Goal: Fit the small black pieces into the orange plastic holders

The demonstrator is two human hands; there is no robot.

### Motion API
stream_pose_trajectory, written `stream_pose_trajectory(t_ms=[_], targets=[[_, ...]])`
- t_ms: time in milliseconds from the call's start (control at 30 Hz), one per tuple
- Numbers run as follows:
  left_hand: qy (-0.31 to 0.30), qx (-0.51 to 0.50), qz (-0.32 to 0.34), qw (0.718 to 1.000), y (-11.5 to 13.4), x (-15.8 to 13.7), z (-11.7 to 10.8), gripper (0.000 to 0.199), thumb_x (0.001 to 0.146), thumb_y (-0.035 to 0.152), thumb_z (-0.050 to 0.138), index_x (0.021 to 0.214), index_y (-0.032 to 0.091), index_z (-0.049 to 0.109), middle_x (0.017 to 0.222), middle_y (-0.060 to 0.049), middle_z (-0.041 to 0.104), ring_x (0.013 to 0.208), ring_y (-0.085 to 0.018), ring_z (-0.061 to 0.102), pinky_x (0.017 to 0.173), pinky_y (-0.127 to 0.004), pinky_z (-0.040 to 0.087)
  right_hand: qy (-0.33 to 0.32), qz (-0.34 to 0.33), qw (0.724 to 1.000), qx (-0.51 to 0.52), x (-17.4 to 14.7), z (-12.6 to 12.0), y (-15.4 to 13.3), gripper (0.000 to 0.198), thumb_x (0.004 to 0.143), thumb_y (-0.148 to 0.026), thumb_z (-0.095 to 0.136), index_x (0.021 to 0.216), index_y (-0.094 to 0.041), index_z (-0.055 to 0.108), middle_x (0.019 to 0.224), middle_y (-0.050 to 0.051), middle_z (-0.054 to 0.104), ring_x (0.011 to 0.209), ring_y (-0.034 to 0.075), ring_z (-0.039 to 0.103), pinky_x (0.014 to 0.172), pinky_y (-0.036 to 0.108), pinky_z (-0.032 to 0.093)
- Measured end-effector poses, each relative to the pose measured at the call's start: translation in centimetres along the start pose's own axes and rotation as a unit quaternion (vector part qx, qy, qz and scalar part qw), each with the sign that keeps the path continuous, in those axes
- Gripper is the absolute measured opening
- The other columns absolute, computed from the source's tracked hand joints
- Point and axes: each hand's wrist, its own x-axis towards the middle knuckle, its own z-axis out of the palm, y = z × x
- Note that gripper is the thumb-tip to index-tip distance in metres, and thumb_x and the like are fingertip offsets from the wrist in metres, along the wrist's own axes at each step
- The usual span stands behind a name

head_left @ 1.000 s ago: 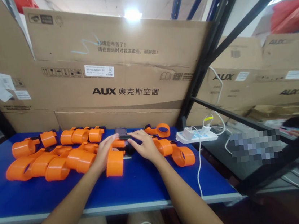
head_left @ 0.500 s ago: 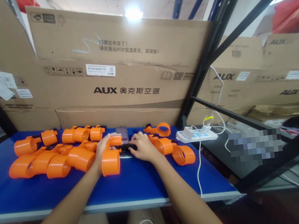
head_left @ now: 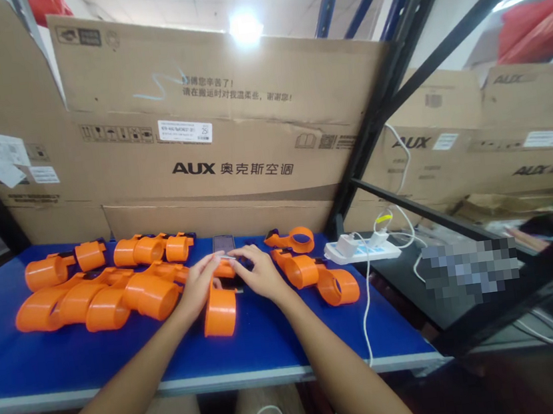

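The left hand is closed on an orange plastic ring bracket, its thumb and fingers along the left side of the upper part, while the open ring hangs below the fingers, above the blue tabletop. The right hand comes in from the other side, knuckles up and fingers bent inward, its fingertips at the bracket's upper end beside a thin, pale-edged piece; whether they pinch or only press cannot be told. Both forearms reach forward from the lower corners and converge, so the hands almost meet over the table's middle. Just behind them lies a dark-screened, phone-like device. To the left, similar orange ring brackets stand in two rows, those at the front crowded together; a smaller orange group sits right of the right hand. Farther right is a white power strip with plugs and cables, and behind the table stands a large AUX cardboard box.
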Motion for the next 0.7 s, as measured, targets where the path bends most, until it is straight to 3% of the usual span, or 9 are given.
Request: stream_pose_trajectory(t_ms=[133, 233, 333, 467, 700], targets=[[-0.018, 0.007, -0.008, 1.000, 0.3, -0.2, 0.0, 0.057, 0.085, 0.052, 0.070, 0.128, 0.016, 0.069, 0.070, -0.004, 0.071, 0.042, -0.013, 0.057, 0.043, -0.024, 0.038, 0.012, 0.022, 1.000, 0.007, -0.1, 0.0, 0.1, 0.018, 0.097, -0.038, 0.061, 0.101, -0.024, 0.073, 0.098, 0.004, 0.075, 0.094, 0.021, 0.064, 0.085, 0.034, 0.050], [-0.027, 0.026, 0.019, 0.999, 0.5, -0.3, 0.2, 0.048, 0.084, 0.050, 0.071, 0.119, 0.017, 0.073, 0.067, -0.002, 0.069, 0.043, -0.012, 0.054, 0.044, -0.024, 0.038, 0.012, 0.017, 1.000, 0.007, 0.0, -0.3, 0.0, 0.017, 0.096, -0.037, 0.062, 0.092, -0.024, 0.072, 0.097, 0.004, 0.074, 0.092, 0.021, 0.064, 0.083, 0.033, 0.049], [-0.030, 0.034, 0.056, 0.997, 0.6, -0.3, 0.3, 0.037, 0.083, 0.047, 0.072, 0.107, 0.018, 0.076, 0.062, -0.001, 0.064, 0.053, -0.016, 0.059, 0.050, -0.024, 0.042, 0.021, 0.021, 0.999, 0.011, 0.0, -0.4, -0.1, 0.014, 0.094, -0.034, 0.063, 0.088, -0.023, 0.070, 0.095, 0.003, 0.074, 0.091, 0.020, 0.063, 0.082, 0.033, 0.049], [-0.017, 0.040, 0.073, 0.996, 0.8, -0.4, 0.2, 0.036, 0.083, 0.047, 0.071, 0.104, 0.019, 0.076, 0.062, -0.001, 0.064, 0.064, -0.020, 0.064, 0.056, -0.026, 0.046, 0.025, 0.027, 0.999, 0.013, 0.1, -0.6, -0.2, 0.014, 0.092, -0.033, 0.064, 0.086, -0.023, 0.070, 0.092, 0.003, 0.074, 0.090, 0.020, 0.063, 0.083, 0.033, 0.048], [0.007, 0.010, 0.038, 0.999, 0.5, -0.5, -0.5, 0.042, 0.080, 0.051, 0.072, 0.109, 0.019, 0.073, 0.044, 0.007, 0.043, 0.035, -0.009, 0.033, 0.040, -0.023, 0.022, 0.012, 0.027, 0.999, 0.030, 0.1, -1.9, -0.1, 0.017, 0.093, -0.032, 0.059, 0.080, -0.022, 0.066, 0.085, 0.002, 0.072, 0.086, 0.020, 0.063, 0.083, 0.033, 0.047]])
